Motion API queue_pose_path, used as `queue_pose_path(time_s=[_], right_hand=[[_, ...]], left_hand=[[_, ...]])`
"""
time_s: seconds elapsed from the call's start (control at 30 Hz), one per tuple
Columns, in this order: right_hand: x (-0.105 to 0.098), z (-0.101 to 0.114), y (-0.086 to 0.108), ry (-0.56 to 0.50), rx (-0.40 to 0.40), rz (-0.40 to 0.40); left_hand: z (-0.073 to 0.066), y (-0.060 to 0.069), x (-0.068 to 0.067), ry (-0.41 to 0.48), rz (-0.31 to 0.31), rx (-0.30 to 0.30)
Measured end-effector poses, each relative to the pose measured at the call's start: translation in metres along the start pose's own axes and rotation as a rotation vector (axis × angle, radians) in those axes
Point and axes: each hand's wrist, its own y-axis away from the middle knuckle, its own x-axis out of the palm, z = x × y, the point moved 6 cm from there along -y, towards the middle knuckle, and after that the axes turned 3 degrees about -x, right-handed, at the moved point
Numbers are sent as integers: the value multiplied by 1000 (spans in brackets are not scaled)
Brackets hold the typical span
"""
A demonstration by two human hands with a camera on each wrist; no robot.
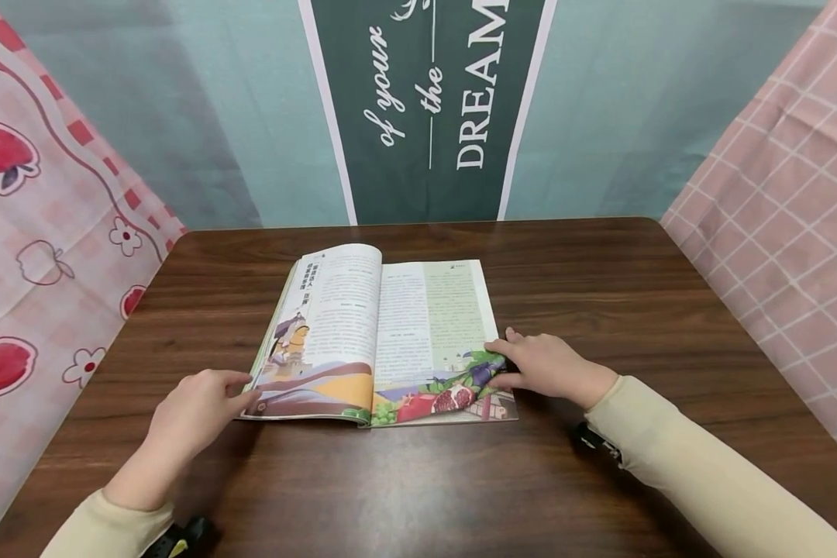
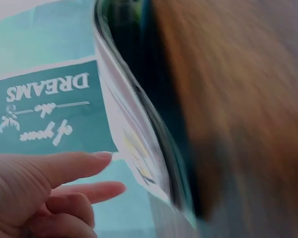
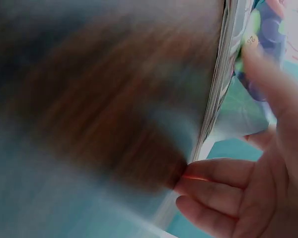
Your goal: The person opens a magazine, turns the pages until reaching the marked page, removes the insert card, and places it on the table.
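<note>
An open magazine (image 1: 342, 310) lies on the table. At its lower left corner is my left hand (image 1: 197, 411), thumb and index finger extended by the page edge; whether they touch it is unclear. In the left wrist view, this hand (image 2: 54, 193) has its other fingers loosely bent beside the magazine's side (image 2: 139, 134). My right hand (image 1: 551, 367) pinches the right page's outer edge near the printed fruit, and part of another page shows below. In the right wrist view, the thumb of the right hand (image 3: 248, 183) lies on the printed page (image 3: 268, 29), other fingers at the stack's edge.
The brown wooden table (image 1: 418, 480) extends around the magazine. Behind it hangs a teal cloth (image 1: 586, 101) with white lettering on a dark green band. Pink patterned cloths hang left (image 1: 56, 232) and right (image 1: 795, 194). Dark wrist straps show at both sleeves.
</note>
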Motion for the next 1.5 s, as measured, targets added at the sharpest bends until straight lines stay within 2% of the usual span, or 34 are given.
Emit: queue_pose_path(time_s=[0.07, 0.23, 0.4, 0.5, 0.6, 0.73, 0.8, 0.97, 1.2, 1.37, 1.5], right_hand=[[-2, 0, -1, 18, -11, -26], [-4, -5, -1, -13, 2, -30], [-6, -7, -2, -59, -6, -54], [-8, -8, -3, -74, 5, -76], [-10, -9, -2, -77, 20, -101], [-11, -9, -3, -71, 39, -123], [-12, -9, -4, -67, 45, -122], [-12, -10, -5, -73, 64, -123], [-10, -10, -6, -82, 67, -119], [-9, -8, -7, -83, 62, -119], [-8, -7, -8, -87, 64, -110]], left_hand=[[-12, 0, -3, 38, -44, 26], [-46, -4, -5, 176, -121, 128], [-78, -13, -1, 310, -157, 210], [-101, -19, 6, 380, -169, 248], [-128, -24, 16, 450, -160, 292], [-163, -29, 33, 531, -99, 357], [-179, -31, 41, 549, -61, 384], [-213, -37, 58, 550, 4, 407], [-239, -47, 74, 571, 8, 423], [-245, -50, 79, 600, 7, 415], [-245, -50, 82, 631, 10, 407]])
